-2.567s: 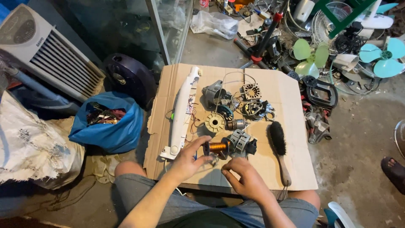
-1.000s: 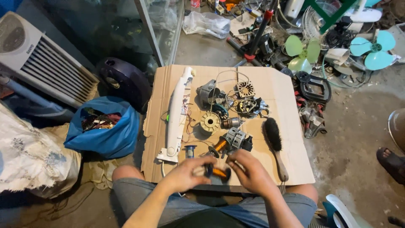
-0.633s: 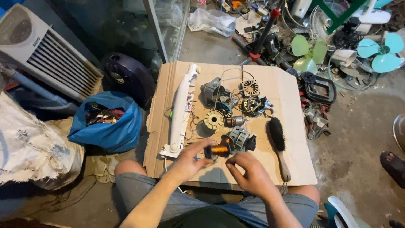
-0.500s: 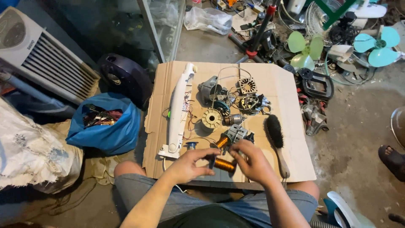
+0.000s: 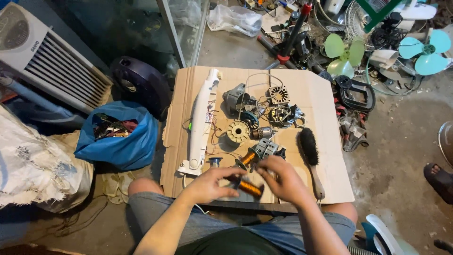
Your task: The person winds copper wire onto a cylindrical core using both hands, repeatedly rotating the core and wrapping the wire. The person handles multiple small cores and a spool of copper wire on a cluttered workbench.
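Both hands meet over the near edge of a cardboard sheet [image 5: 325, 156]. My left hand [image 5: 210, 184] and my right hand [image 5: 278, 177] together grip a small copper-wound coil [image 5: 247, 187] between them. Just beyond the fingers lies a second copper coil [image 5: 248, 157] fixed to a grey metal motor part [image 5: 266, 148]. A black brush with a wooden handle [image 5: 311, 156] lies to the right of my right hand. A long white plastic housing [image 5: 200, 123] with loose wires lies to the left.
More motor parts [image 5: 278, 113] and a round cream disc [image 5: 238, 131] sit mid-cardboard. A blue bag of scrap [image 5: 120, 139], a white louvred appliance [image 5: 45, 59] and a dark round casing [image 5: 141, 85] stand left. Fan blades [image 5: 424, 49] and clutter fill the far right. Another person's sandalled foot [image 5: 439, 177] is at right.
The hands picked the copper coil up off the cardboard and drew it toward me. Now both hands hold it lower, near the sheet's front edge.
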